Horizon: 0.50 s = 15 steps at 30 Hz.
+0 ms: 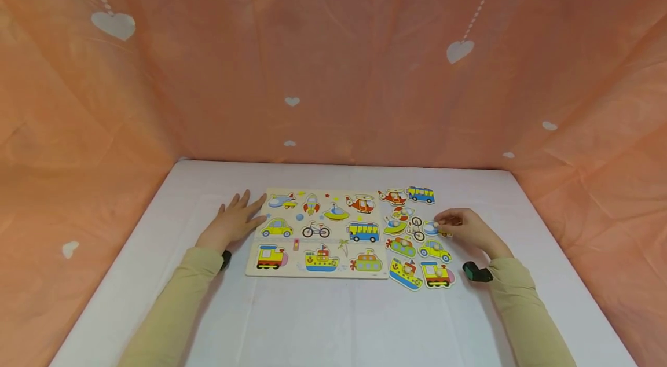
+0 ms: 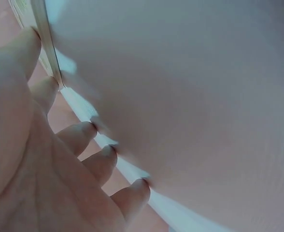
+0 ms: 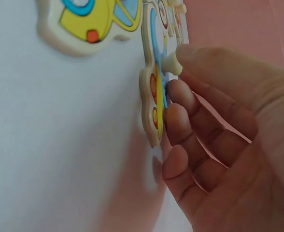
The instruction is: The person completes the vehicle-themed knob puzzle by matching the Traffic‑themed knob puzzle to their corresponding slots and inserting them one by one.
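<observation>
A wooden peg-puzzle board (image 1: pixel 315 270) printed with vehicles lies flat on the white table. At its left edge my left hand (image 1: pixel 233 221) rests on the table with fingers spread; in the left wrist view thumb and index finger touch the board's side (image 2: pixel 46 36). Right of the board, my right hand (image 1: pixel 469 229) pinches the small knob (image 3: pixel 172 64) of the airplane puzzle piece (image 1: pixel 430 228). That piece is at or just above the tabletop; the hand partly covers it. Beside it are the bicycle piece (image 1: pixel 417 229) and the yellow car piece (image 1: pixel 435 251).
More knobbed pieces crowd the board's right side: helicopter (image 1: pixel 394 197), bus (image 1: pixel 421 194), rocket (image 1: pixel 402 213), flying saucer (image 1: pixel 394 226), submarine (image 1: pixel 401 246), ship (image 1: pixel 406 275) and train (image 1: pixel 438 275). An orange curtain with white hearts (image 1: pixel 333 66) surrounds the table.
</observation>
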Tool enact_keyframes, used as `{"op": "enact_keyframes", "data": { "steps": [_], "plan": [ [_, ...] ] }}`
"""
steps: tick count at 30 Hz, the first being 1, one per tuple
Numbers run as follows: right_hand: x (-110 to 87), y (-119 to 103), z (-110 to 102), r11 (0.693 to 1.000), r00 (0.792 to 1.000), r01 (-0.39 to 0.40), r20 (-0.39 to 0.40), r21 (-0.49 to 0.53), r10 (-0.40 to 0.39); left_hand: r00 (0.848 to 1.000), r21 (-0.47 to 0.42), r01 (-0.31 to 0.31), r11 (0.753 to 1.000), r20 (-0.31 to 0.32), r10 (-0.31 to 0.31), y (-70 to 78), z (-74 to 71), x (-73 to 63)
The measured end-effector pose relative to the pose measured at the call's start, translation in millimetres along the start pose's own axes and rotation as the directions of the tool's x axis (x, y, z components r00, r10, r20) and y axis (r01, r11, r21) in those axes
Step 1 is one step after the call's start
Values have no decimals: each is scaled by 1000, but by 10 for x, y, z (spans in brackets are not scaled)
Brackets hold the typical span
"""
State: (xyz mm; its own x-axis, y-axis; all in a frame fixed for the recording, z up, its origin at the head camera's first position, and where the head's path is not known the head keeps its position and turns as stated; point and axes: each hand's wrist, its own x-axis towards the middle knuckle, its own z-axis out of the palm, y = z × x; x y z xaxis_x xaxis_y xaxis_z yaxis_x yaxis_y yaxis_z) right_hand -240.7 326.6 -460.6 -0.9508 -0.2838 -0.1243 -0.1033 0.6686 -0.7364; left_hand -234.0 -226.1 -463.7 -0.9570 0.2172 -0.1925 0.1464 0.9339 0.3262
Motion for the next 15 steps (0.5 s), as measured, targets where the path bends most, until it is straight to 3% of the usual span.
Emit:
{"op": "enact_keyframes", "data": {
  "steps": [15],
  "plan": [
    [41,-43,36,999,999,-31,-12,-14,31,1000,18,1,1000,-8,0,56,-24,-40]
  ]
}}
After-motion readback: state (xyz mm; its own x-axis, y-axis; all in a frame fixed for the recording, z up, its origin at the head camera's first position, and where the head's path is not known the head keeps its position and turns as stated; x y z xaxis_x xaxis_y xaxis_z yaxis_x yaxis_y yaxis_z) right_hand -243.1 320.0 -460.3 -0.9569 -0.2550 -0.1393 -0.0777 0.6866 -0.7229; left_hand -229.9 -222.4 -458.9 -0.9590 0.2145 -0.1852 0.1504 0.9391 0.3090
